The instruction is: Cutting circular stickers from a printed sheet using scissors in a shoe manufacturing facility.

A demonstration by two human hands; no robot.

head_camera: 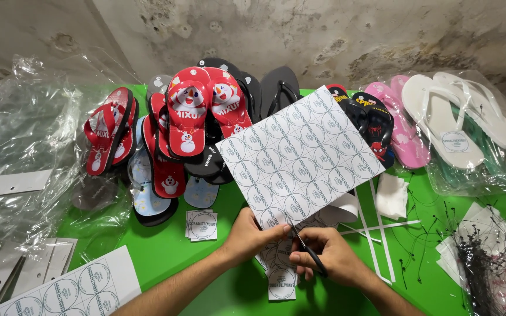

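White round-label sheet [300,155] at centre; clear plastic bags [24,134] left.

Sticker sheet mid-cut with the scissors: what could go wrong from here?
The left hand pinches the sticker sheet right beside the scissors in the right hand, so its fingers could get nicked. The sheet stands up mostly unsupported; it may flop and send the cut through a round label.
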